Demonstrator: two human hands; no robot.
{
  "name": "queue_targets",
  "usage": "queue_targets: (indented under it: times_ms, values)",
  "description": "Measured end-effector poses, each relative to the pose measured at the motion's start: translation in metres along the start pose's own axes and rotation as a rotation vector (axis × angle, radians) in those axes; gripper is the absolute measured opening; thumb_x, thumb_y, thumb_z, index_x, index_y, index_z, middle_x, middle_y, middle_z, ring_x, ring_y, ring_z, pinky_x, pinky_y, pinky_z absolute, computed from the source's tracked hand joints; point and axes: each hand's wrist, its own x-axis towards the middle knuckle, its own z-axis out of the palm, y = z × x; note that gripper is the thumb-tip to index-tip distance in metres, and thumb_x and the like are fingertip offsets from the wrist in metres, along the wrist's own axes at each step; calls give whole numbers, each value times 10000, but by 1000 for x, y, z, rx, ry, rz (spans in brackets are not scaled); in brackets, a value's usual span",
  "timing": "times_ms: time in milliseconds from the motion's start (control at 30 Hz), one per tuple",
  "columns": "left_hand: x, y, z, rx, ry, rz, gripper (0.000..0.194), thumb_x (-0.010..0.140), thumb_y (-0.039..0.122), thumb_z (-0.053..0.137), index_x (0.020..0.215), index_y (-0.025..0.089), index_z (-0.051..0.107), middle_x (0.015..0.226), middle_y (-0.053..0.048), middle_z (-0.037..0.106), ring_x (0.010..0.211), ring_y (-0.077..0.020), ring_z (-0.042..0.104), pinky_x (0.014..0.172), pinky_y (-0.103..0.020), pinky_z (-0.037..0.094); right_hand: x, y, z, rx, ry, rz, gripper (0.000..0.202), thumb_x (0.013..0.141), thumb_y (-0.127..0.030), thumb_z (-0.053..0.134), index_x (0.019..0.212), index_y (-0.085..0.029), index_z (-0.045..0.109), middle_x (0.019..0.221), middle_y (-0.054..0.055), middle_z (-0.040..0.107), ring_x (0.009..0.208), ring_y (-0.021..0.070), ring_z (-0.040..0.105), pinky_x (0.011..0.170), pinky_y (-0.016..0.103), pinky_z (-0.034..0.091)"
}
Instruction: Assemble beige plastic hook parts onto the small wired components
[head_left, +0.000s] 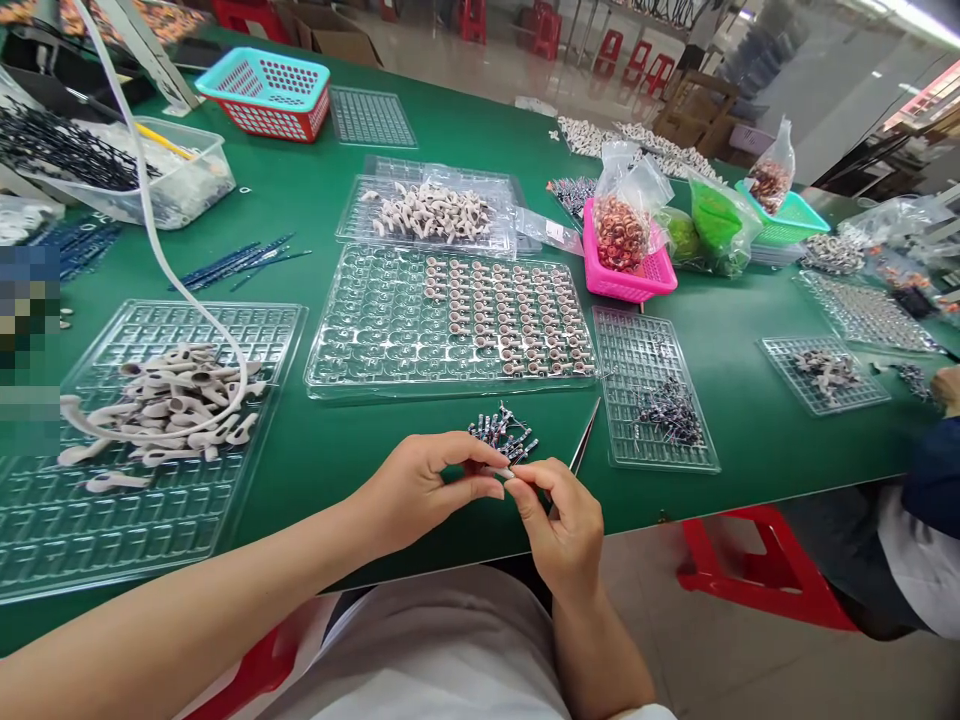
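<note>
My left hand (442,480) pinches a small pale earbud shell (499,472) between thumb and forefinger. Fingertips of my right hand (562,520) close on the other end of the same shell, which they mostly cover. Tweezers (585,438) jut up from behind the fingers of my right hand, apparently tucked in it. Just beyond my fingertips lies a small pile of dark circuit strips with wires (502,432). Behind that, a clear moulded tray (367,340) carries rows of earbud shells (525,310) on its right side.
Loose shells (180,400) lie on a left tray (82,530), under a white cable (154,235). More shells (435,212) are heaped behind. At right are a tray of small dark parts (671,410) and a pink basket (630,285). A co-worker's hand (946,388) shows far right.
</note>
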Motion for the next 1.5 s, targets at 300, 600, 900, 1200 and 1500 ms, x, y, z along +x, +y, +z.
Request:
queue_targets:
  times_ms: [300,600,900,1200,1500]
  values:
    - [-2,2,0,-33,-2,56,116,821,209,747,935,197,768,839,-11,749,742,-138,685,681,-214,521,-1,0,-1,76,-7,-25,162,903,-131,621,1016,-235,672,883,29,722,779,158,659,699,306,541]
    - [-2,-2,1,21,2,184,129,827,145,741,949,181,767,815,-16,741,729,-120,687,681,-191,526,-1,3,1,101,18,-76,211,880,-89,643,1027,-237,674,866,24,722,753,155,645,684,311,530]
    - [-3,-3,1,34,7,192,126,829,176,743,950,190,773,799,-14,742,709,-121,685,661,-195,522,0,4,2,70,35,-149,309,843,-21,664,1060,-241,665,866,27,718,749,160,636,676,318,515]
    - [-2,1,1,-56,-67,-10,175,798,225,753,969,189,761,814,-1,755,735,-142,694,700,-214,538,0,2,2,47,2,-79,154,868,-85,629,937,-223,625,804,0,650,717,134,590,668,279,483]
    - [-6,4,1,103,-12,52,256,815,303,734,1028,162,716,880,-25,749,759,-153,682,736,-253,548,-1,2,1,20,52,119,141,887,-171,571,754,-208,543,685,-43,537,606,96,483,589,231,395]
